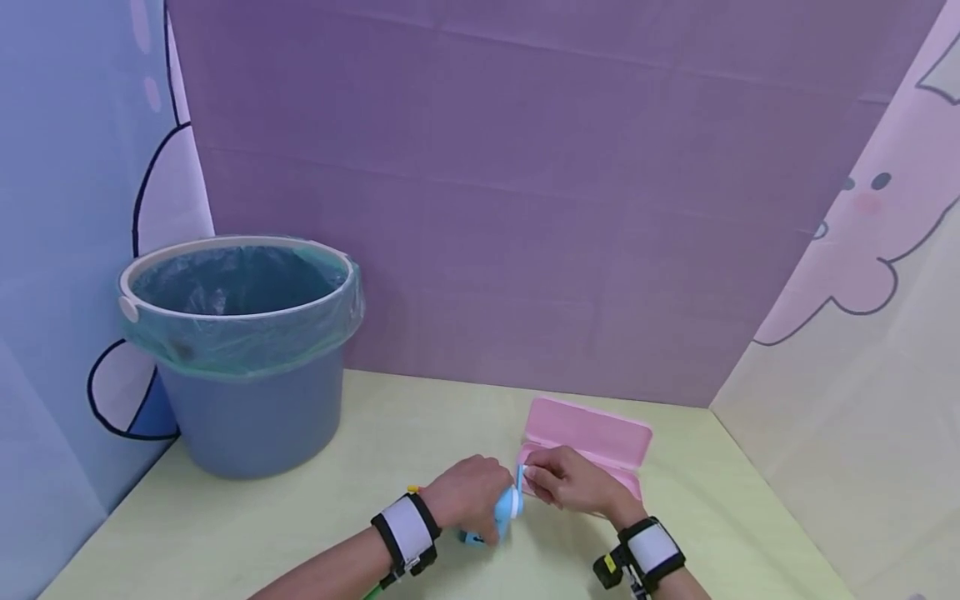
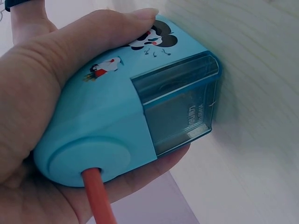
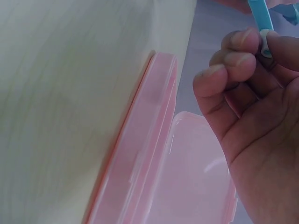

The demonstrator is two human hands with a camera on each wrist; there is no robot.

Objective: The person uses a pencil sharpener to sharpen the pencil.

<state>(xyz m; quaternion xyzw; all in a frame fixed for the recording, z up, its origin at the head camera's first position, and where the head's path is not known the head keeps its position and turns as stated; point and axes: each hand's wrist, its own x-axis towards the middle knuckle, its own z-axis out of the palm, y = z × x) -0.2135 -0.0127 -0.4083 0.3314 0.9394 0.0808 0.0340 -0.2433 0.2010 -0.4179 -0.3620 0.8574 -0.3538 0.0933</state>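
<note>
A light-blue crank pencil sharpener (image 2: 110,119) with cartoon figures and a see-through shavings drawer is gripped in my left hand (image 1: 468,490), thumb on one side and fingers on the other. Out of the round hole in its end sticks a red pencil (image 2: 99,198). On the sharpener's other side is its blue crank arm (image 1: 520,477), pointing up in the head view. My right hand (image 1: 572,482) pinches the white knob (image 3: 265,45) of the crank between thumb and fingertips. The left wrist view shows the drawer (image 2: 180,109) closed and dim inside.
Just behind my right hand lies an open pink pencil case (image 1: 592,429), its lid tilted back. A blue bucket (image 1: 255,417) lined with a green plastic bag stands at the back left. Purple cloth (image 1: 487,208) hangs behind the pale table (image 1: 300,533).
</note>
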